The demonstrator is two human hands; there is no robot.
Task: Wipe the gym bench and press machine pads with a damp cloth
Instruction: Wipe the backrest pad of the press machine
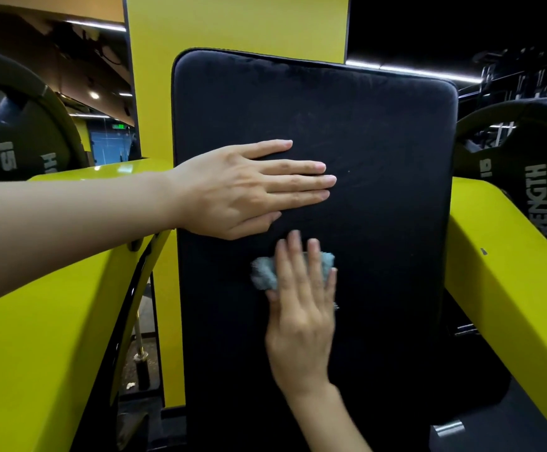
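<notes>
The black back pad (347, 132) stood upright between the yellow machine arms (53, 305). The left hand (242, 187) lay flat on the pad's left middle part, its fingers straight and close together, holding nothing. Just below it, the right hand (301, 308) pressed the small grey-blue cloth (264, 274) on the pad. The cloth was under the straight fingers (293, 252), and it showed at both sides of them. Black weight plates (520, 177) hung at far left and right.
</notes>
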